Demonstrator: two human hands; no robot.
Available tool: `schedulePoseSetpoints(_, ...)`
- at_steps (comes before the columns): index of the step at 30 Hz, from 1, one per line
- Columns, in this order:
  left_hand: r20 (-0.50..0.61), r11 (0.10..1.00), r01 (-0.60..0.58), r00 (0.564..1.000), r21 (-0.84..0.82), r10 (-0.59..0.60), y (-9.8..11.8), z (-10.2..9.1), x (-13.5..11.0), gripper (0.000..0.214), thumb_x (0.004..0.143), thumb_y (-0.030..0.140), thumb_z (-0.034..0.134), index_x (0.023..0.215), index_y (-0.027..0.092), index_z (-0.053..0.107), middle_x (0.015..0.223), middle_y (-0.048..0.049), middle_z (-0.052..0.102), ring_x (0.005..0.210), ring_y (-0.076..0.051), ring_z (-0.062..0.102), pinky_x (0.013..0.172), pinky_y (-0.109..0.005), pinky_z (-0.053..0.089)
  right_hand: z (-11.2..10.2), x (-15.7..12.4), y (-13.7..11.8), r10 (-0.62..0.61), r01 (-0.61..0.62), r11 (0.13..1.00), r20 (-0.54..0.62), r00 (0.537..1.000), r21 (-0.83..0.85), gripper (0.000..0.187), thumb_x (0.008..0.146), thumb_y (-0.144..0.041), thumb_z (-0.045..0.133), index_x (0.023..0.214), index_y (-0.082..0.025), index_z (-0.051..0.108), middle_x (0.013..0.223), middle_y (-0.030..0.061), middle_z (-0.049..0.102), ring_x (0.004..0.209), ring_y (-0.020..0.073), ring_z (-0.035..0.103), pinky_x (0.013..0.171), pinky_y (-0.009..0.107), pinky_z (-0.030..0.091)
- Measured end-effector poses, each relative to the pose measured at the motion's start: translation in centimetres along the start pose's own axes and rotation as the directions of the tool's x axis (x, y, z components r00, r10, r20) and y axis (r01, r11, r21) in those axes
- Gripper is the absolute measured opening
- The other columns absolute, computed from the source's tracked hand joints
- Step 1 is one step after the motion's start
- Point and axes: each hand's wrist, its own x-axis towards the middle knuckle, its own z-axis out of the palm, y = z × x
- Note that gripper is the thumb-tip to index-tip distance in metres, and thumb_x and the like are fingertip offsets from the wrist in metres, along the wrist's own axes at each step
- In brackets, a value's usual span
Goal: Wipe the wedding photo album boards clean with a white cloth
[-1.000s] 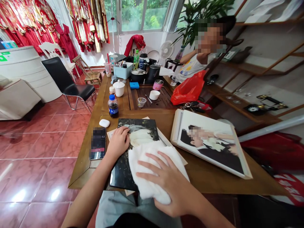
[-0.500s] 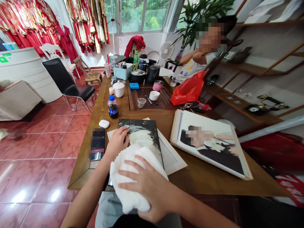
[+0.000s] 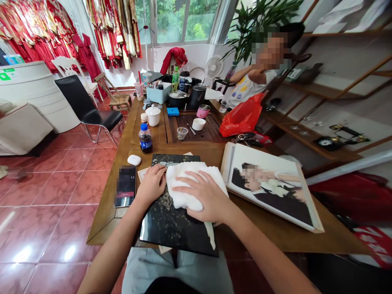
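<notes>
My right hand (image 3: 205, 192) presses a folded white cloth (image 3: 190, 183) onto the far half of a glossy dark photo panel (image 3: 174, 226). Pale crumbs or specks lie on the panel (image 3: 165, 202) just below the cloth. My left hand (image 3: 151, 185) rests flat on the panel's left side, holding nothing. Beneath the panel lies a white-edged board (image 3: 143, 173), mostly hidden. To the left of my left hand lies a smartphone (image 3: 126, 185), and a white earbud case (image 3: 134, 159) sits beyond it.
A large framed portrait (image 3: 269, 190) leans on the wooden table (image 3: 196, 151) to the right. Beyond stand a cola bottle (image 3: 146, 139), a lidded white cup (image 3: 153, 115), and a red bag (image 3: 241, 120). A seated person (image 3: 251, 81) is at the far end. Red garments (image 3: 113, 28) hang behind.
My right hand and the cloth have moved up the panel, away from me, uncovering its lower part and the specks. The panel has shifted slightly. My left hand has stayed nearly still.
</notes>
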Motion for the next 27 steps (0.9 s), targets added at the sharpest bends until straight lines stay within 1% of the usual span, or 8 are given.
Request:
schedulePoseSetpoints(2,-0.008,1.0,0.005,1.0,0.006,-0.005,0.2,-0.1,0.0,0.033,0.095,0.012,0.051,0.123,0.019,0.066,0.128,-0.0122,0.068,0.124,-0.026,0.061,0.113,-0.051,0.047,-0.1,0.4,0.5,0.018,-0.019,1.0,-0.018,1.0,-0.022,0.064,0.072,-0.031,0.065,0.136,-0.035,0.064,0.152,0.0021,0.054,0.146,0.0374,0.035,0.119,0.063,0.014)
schedulePoseSetpoints(5,-0.005,1.0,0.019,1.0,0.006,-0.019,0.3,-0.1,0.0,0.032,0.095,0.013,0.051,0.123,0.018,0.066,0.13,-0.0124,0.067,0.126,-0.026,0.061,0.113,-0.049,0.047,0.0,-0.1,0.0,-0.007,0.007,1.0,0.01,1.0,-0.012,0.068,0.07,-0.03,0.064,0.138,-0.035,0.063,0.154,0.0018,0.052,0.147,0.0378,0.033,0.119,0.064,0.011)
schedulePoseSetpoints(8,0.002,0.999,0.039,0.999,-0.004,-0.039,0.3,0.0,0.0,0.032,0.095,0.014,0.051,0.123,0.017,0.066,0.131,-0.0128,0.067,0.128,-0.027,0.059,0.113,-0.049,0.047,0.2,-1.6,-1.6,-0.069,0.064,0.997,0.103,0.992,0.053,0.077,0.065,-0.029,0.064,0.141,-0.035,0.06,0.157,0.0015,0.049,0.148,0.0402,0.03,0.119,0.067,0.007)
schedulePoseSetpoints(12,-0.015,0.999,0.052,0.999,-0.009,-0.052,0.4,0.1,0.0,0.031,0.095,0.014,0.051,0.121,0.016,0.067,0.13,-0.0125,0.068,0.126,-0.027,0.061,0.113,-0.048,0.048,0.3,-4.5,-4.0,-0.153,0.112,0.98,0.255,0.955,0.167,0.089,0.059,-0.026,0.063,0.147,-0.035,0.053,0.163,0.0018,0.041,0.151,0.0435,0.023,0.118,0.073,0.0)
schedulePoseSetpoints(15,-0.023,0.999,0.046,0.999,-0.01,-0.046,0.4,0.1,0.0,0.03,0.096,0.015,0.051,0.121,0.018,0.067,0.129,-0.0118,0.068,0.125,-0.026,0.062,0.112,-0.048,0.048,0.4,-5.8,-4.7,-0.185,0.122,0.968,0.295,0.937,0.22,0.092,0.058,-0.026,0.063,0.148,-0.036,0.051,0.164,0.0017,0.038,0.152,0.0438,0.023,0.118,0.072,-0.001)
schedulePoseSetpoints(19,-0.011,1.0,0.027,1.0,-0.009,-0.027,0.2,0.1,0.0,0.031,0.095,0.015,0.051,0.121,0.017,0.067,0.129,-0.0126,0.068,0.126,-0.027,0.06,0.112,-0.05,0.048,0.6,-4.9,-3.4,-0.115,0.081,0.984,0.226,0.967,0.156,0.087,0.06,-0.028,0.066,0.145,-0.038,0.054,0.161,0.0015,0.042,0.15,0.0432,0.026,0.119,0.07,0.004)
schedulePoseSetpoints(23,-0.011,1.0,0.014,1.0,-0.01,-0.014,0.0,0.2,0.0,0.032,0.095,0.013,0.051,0.122,0.018,0.067,0.128,-0.0124,0.068,0.125,-0.027,0.061,0.112,-0.051,0.048,0.5,-1.7,-0.5,-0.027,0.026,0.999,0.068,0.997,0.019,0.074,0.066,-0.03,0.067,0.139,-0.038,0.061,0.156,0.0019,0.05,0.147,0.0398,0.032,0.119,0.065,0.012)
schedulePoseSetpoints(27,-0.023,1.0,0.005,1.0,0.001,-0.005,0.1,0.2,0.0,0.034,0.093,0.011,0.052,0.122,0.019,0.067,0.128,-0.0123,0.068,0.125,-0.027,0.061,0.111,-0.05,0.049,0.1,1.2,1.7,0.029,-0.031,0.998,-0.041,0.999,-0.054,0.061,0.073,-0.032,0.066,0.133,-0.034,0.066,0.152,0.0039,0.054,0.143,0.0387,0.037,0.117,0.062,0.019)
